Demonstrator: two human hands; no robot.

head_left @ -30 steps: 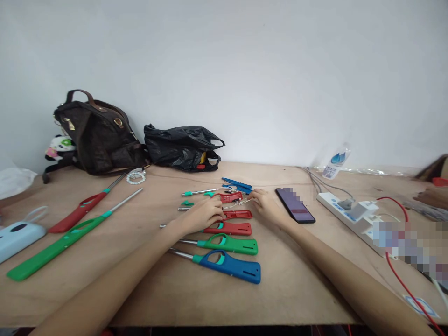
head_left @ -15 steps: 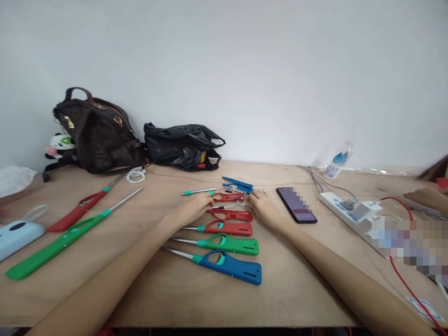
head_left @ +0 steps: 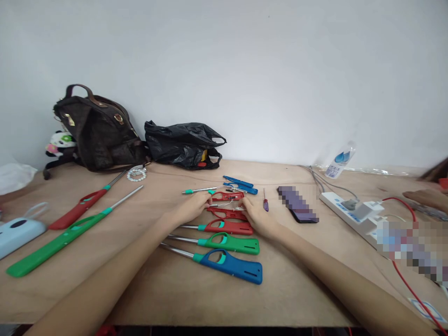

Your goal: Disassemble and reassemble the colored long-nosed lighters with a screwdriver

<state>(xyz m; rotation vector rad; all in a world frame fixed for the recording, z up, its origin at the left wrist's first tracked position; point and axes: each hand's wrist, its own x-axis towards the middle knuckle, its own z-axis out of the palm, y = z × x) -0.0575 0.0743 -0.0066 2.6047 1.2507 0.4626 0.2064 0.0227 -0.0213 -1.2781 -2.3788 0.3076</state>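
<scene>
My left hand (head_left: 196, 206) has its fingertips closed at the metal rod end beside the opened red lighter halves. Across from it, my right hand (head_left: 257, 217) is at the other end, its fingers bent over small parts with thin wires (head_left: 231, 204); what they pinch is too small to make out. One red half shell (head_left: 224, 196) lies behind the wires, another (head_left: 224, 213) in front. Opened blue shells (head_left: 241, 185) lie farther back. Nearer me are a red lighter (head_left: 231, 227), a green lighter (head_left: 234, 243) and a blue lighter (head_left: 233, 267).
A purple screwdriver (head_left: 266, 204) and a phone (head_left: 297, 204) lie right of my hands, before a power strip (head_left: 345, 210). Two long lighters (head_left: 59, 242) are at left. A backpack (head_left: 98, 135) and black bag (head_left: 182, 144) stand behind. Another person's hand (head_left: 427, 198) is far right.
My right hand has shifted slightly left and toward me, uncovering the purple screwdriver and more of the blue shell. My left hand stays almost in place.
</scene>
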